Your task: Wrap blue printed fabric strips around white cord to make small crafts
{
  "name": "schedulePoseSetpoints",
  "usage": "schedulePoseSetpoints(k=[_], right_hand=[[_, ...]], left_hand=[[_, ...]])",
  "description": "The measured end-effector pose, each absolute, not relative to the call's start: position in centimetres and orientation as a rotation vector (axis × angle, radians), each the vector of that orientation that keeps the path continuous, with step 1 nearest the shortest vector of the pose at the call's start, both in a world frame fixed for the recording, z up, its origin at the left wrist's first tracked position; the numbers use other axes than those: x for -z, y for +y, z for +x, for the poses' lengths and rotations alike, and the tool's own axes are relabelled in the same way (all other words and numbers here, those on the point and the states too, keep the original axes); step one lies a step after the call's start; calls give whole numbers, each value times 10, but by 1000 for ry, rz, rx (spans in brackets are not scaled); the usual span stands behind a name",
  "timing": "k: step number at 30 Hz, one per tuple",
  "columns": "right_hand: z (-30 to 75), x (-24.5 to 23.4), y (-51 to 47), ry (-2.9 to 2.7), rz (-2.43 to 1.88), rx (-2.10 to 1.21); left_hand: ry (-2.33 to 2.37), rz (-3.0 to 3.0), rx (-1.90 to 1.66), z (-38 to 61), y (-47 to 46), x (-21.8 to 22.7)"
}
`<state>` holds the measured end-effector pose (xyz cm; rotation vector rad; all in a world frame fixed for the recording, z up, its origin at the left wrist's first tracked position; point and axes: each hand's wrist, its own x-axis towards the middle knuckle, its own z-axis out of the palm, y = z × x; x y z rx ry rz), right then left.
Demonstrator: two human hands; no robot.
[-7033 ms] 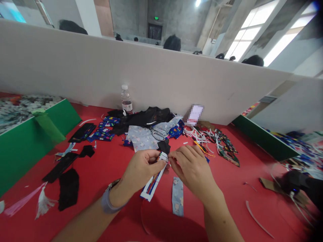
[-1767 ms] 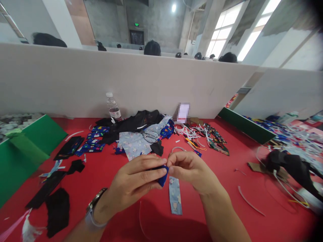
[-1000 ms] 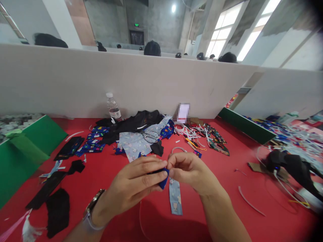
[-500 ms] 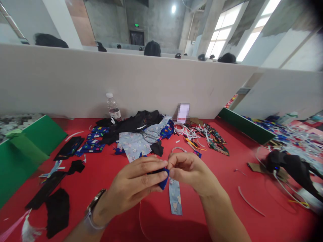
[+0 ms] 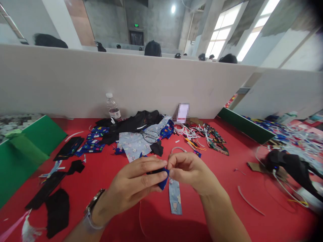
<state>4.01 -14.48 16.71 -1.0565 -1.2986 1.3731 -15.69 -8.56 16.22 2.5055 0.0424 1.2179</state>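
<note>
Over the red table, my left hand is closed around a small piece of dark blue fabric, mostly hidden by the fingers. My right hand pinches at the fabric's right corner, thumb against fingertips, touching the left fingertips. Below the hands lies a light blue printed fabric strip, its upper end behind the right hand. A thin pale strand curves down across the table under my left wrist. Just beyond the hands sit a black fabric scrap and a pale cord loop.
Scissors rest on printed cloth at the back. A bottle and a phone stand by the white partition. Black cloth pieces lie left; a black device with cables is at right. Green dividers flank the table.
</note>
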Motion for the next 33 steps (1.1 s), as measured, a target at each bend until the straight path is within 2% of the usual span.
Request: schedulePoseSetpoints(k=[33], right_hand=[[39, -168, -148, -1319, -1022, -1348]], left_hand=[[80, 2527, -1209, -158, -88, -163]])
